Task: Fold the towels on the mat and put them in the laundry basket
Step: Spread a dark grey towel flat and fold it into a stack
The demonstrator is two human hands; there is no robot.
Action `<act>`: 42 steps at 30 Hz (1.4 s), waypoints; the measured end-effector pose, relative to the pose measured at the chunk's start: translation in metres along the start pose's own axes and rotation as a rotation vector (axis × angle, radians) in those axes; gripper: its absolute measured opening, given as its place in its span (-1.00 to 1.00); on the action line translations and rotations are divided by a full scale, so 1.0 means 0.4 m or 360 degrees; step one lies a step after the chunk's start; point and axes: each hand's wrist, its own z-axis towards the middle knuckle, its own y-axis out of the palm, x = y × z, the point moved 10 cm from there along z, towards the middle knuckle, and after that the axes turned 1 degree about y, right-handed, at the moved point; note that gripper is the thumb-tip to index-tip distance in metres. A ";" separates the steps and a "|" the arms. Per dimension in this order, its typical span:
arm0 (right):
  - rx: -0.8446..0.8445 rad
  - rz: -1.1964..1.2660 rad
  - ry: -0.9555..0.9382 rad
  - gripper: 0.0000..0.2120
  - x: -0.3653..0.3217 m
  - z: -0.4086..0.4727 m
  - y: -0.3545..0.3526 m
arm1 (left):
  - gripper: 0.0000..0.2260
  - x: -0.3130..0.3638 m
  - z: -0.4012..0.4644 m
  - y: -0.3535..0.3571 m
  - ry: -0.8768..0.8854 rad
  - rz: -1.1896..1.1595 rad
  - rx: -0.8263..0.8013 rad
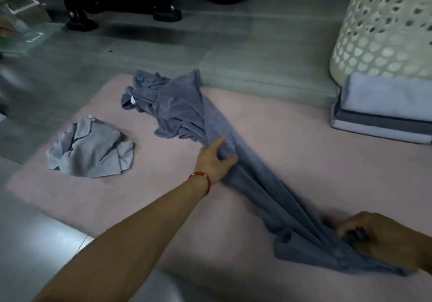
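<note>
- I see the pink mat (292, 152) spread over grey floor tiles (163, 51); its far edge runs from the upper left toward the basket, and its left edge falls away toward the lower left corner of the view.
- The widest bare stretch of mat lies right of the drawn-out towel, between it and the folded stack; a narrower bare strip lies near me, under my left forearm.
- The white perforated laundry basket (383, 25) stands at the far right, off the mat's far edge, partly cut by the frame.
- A stack of folded towels (383, 109) sits on the mat just in front of the basket, touching or nearly touching its base; I cannot tell which.
- A crumpled light grey towel (93, 152) lies near the mat's left edge, apart from the blue one.
- Dark furniture legs (81, 21) stand on the floor well beyond the mat.
- The blue-grey towel (257, 184) is drawn into a long rope-like band, its long axis running diagonally from the bunched far end at mid-mat down to the near right.
- My left hand (216, 159) holds the band partway along, thumb and fingers curled round the folds.
- My right hand (378, 238) grips the near end, fingers curled into the cloth.
</note>
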 end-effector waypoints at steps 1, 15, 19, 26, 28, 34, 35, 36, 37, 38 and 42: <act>0.0040 -0.0023 0.0052 -0.56 0.034 -0.020 0.007 | -0.36 0.008 0.018 0.039 -0.0048 -0.0040 -0.0035; 0.1080 0.0276 0.0210 -0.78 0.053 -0.118 -0.145 | -0.71 0.209 -0.348 0.292 0.0885 0.0092 -0.0385; 0.0850 0.0662 -0.0082 -0.68 -0.155 0.045 -0.168 | -0.71 0.186 -0.461 0.315 0.0781 0.0024 -0.1041; 0.0326 0.0036 -0.0060 -0.42 -0.260 0.250 -0.031 | -0.72 0.013 -0.202 -0.016 0.0426 0.0475 0.0445; 0.0380 0.0100 -0.0114 -0.48 -0.259 0.241 -0.028 | -0.53 -0.051 -0.120 -0.027 0.0148 0.0545 0.0296; 0.0655 0.0303 -0.0130 -0.55 -0.145 0.139 -0.090 | -0.64 0.002 -0.105 0.015 0.0017 0.0269 0.0202; 0.0791 0.0248 -0.0084 -0.57 -0.125 0.119 -0.111 | -0.67 0.045 -0.136 0.042 0.0093 0.0193 0.0180; 0.0923 0.0160 -0.0070 -0.59 -0.123 0.095 -0.128 | -0.70 0.083 -0.170 0.072 0.0148 0.0070 0.0148; 0.1064 0.0078 -0.0087 -0.61 -0.135 0.067 -0.144 | -0.73 0.115 -0.205 0.103 0.0162 -0.0102 0.0106; 0.1196 0.0057 -0.0146 -0.64 -0.154 0.037 -0.155 | -0.74 0.136 -0.234 0.134 0.0144 -0.0302 0.0052; 0.0971 0.0315 -0.0304 -0.55 -0.258 -0.010 -0.125 | -0.78 0.180 -0.326 0.198 -0.0041 -0.0983 -0.0091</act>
